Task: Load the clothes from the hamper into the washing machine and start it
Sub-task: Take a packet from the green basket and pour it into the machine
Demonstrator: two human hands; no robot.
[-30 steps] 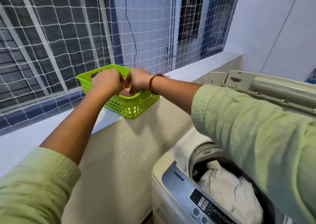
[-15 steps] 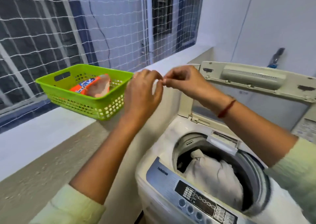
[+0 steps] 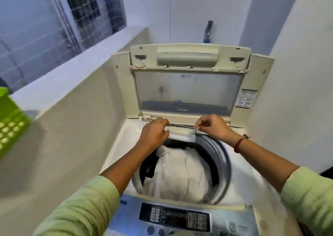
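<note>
The top-loading washing machine [image 3: 239, 165] stands below me with its lid [image 3: 189, 89] raised. White clothes [image 3: 180, 174] fill the drum. My left hand [image 3: 155, 133] and my right hand [image 3: 213, 127] hover over the drum's back rim, just above the detergent drawer [image 3: 182, 133]. Both pinch the ends of a small pale packet [image 3: 195, 128], which is blurred and hard to make out. The control panel [image 3: 174, 217] lies along the front edge, under my forearms.
A green plastic basket [image 3: 10, 125] sits on the white ledge [image 3: 72, 73] at the far left, partly out of frame. A netted window runs above the ledge. A tap [image 3: 208, 31] sticks out of the wall behind the lid.
Both hands moved from the green basket on the ledge to the back of the drum, carrying the small packet. My view swung right, down onto the machine.
</note>
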